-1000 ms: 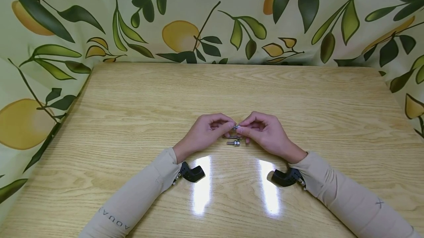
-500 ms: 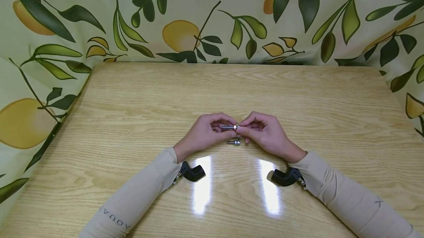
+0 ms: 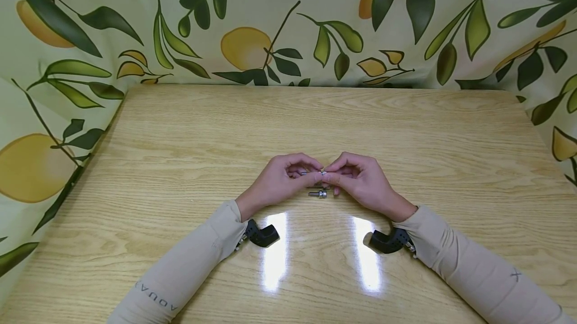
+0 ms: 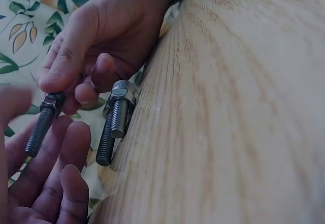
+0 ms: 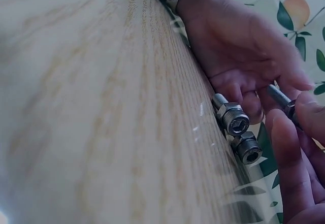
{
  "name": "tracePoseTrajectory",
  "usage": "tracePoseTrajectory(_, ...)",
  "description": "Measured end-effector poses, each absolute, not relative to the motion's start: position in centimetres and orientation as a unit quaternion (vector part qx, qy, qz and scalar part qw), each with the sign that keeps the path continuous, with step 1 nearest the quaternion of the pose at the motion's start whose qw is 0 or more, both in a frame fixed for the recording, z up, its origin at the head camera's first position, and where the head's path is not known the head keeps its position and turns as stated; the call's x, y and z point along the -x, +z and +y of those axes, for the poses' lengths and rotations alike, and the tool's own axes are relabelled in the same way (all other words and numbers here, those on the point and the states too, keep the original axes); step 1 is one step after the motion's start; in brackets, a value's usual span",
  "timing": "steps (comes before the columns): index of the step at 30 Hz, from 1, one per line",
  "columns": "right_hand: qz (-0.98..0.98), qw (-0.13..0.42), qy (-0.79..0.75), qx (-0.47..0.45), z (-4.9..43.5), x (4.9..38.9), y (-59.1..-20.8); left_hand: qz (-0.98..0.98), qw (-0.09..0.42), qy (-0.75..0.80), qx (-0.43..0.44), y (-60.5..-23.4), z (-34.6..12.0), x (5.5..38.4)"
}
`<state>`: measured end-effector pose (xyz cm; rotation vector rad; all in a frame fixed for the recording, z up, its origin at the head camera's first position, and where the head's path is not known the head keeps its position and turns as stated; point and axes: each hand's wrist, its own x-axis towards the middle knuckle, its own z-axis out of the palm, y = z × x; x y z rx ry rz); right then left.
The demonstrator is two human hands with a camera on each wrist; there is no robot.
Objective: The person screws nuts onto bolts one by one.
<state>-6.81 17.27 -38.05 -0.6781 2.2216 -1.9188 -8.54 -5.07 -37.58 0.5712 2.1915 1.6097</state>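
A steel socket-head bolt (image 4: 39,132) with a nut (image 4: 53,100) on it lies between both hands, raised over the table. My right hand (image 3: 356,179) pinches its head end between thumb and index finger. My left hand (image 3: 280,178) curls around the shank side, thumb and index fingertips at the nut; in the left wrist view that thumb is blurred. Two more bolts with nuts lie side by side on the table below: a near bolt (image 3: 317,194) and a far bolt (image 5: 248,148), mostly hidden by the hands in the head view.
The wooden table (image 3: 225,118) carries two bright reflections in front of the hands. Black wrist mounts (image 3: 263,235) hang under both sleeves. A curtain (image 3: 288,23) printed with fruit and leaves borders the table at the back and sides.
My left thumb lowered off the nut half a second ago, baring the bolt's shank, and has come back up over it. My right hand has kept its grip in place.
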Motion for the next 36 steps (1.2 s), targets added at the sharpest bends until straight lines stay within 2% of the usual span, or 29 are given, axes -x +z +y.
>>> tracePoseTrajectory(17,0.734,0.067,-0.641,0.216,17.24,6.82,-38.09,0.767,0.191,0.582,-0.188,-37.47,-5.13,8.56)
tracePoseTrajectory(36,0.733,0.061,-0.638,0.228,17.24,6.8,-38.05,0.776,0.18,0.568,-0.207,-37.62,-5.17,8.64)
